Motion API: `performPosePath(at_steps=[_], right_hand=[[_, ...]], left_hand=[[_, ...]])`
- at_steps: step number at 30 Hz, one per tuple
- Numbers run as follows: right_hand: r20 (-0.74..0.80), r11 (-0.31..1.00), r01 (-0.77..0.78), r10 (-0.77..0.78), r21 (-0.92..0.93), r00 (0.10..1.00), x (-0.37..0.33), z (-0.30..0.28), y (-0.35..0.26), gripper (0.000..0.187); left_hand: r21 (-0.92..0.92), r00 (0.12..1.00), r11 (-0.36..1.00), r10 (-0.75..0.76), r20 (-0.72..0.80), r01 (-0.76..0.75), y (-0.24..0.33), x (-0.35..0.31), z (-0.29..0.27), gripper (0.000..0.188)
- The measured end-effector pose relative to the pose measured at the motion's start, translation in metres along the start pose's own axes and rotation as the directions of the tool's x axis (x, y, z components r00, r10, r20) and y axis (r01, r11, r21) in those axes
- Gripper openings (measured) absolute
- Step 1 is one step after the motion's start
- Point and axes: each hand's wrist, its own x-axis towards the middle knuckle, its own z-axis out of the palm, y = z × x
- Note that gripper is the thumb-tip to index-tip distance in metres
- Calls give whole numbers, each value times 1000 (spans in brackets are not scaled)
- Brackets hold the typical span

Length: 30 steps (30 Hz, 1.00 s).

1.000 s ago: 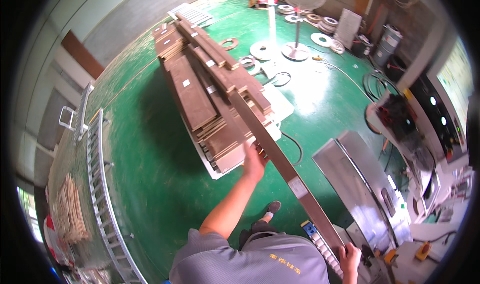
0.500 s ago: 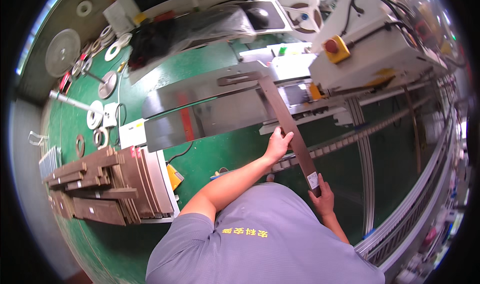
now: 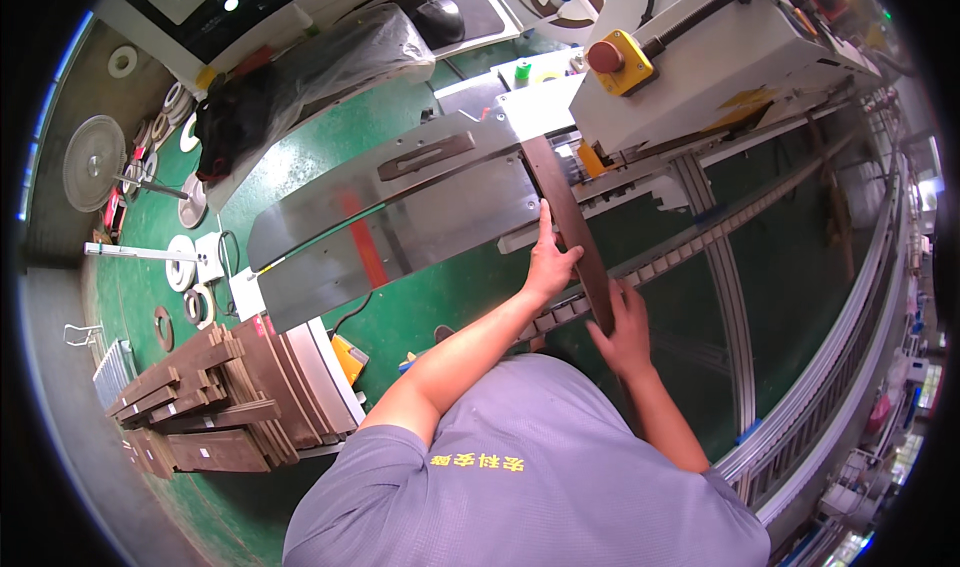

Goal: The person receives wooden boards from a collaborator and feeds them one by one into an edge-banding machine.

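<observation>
A long, narrow brown board (image 3: 570, 212) slants away from me along the right end of a grey metal plate (image 3: 455, 202). My left hand (image 3: 552, 272) grips the board around its middle: the thumb presses on it and the index finger stretches forward beside the plate's edge. The other left fingers are partly hidden. At the board's near end is my right hand (image 3: 628, 337), its fingers stretched along the right side and the thumb spread to the left. The board's far end reaches a white machine part, where its tip is hard to make out.
Ahead right stands a white machine (image 3: 720, 87) with a red stop button on a yellow box (image 3: 612, 62). Stacked brown boards (image 3: 200, 407) lie at lower left. Tape rolls and reels sit on the green floor (image 3: 430, 297). A metal rail conveyor (image 3: 800, 407) curves along the right.
The board has moved forward against the plate's right end. My right hand has shifted forward and its fingers have spread. My left index finger now points ahead. The view has shifted too.
</observation>
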Motion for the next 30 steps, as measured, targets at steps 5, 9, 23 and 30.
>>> performPosePath(at_steps=[5, 9, 23, 30], right_hand=[[79, 1000, -15, 15, -5, 997, 94, 30, 1, 86], [146, 996, -52, 41, 75, 988, 113, 29, 21, 87], [120, 994, -65, 53, 91, 991, 143, -26, 122, 92], [3, 985, 72, -74, 160, 997, 170, -57, 195, 88]], left_hand=[[78, 1000, 997, 30, 5, -30, -12, 17, 4, 104], [104, 1000, 994, -28, -4, 28, -13, 25, 12, 103], [232, 993, 966, 111, 32, -116, -22, 82, 115, 104], [316, 982, 931, 187, 21, -184, -36, 133, 183, 108]])
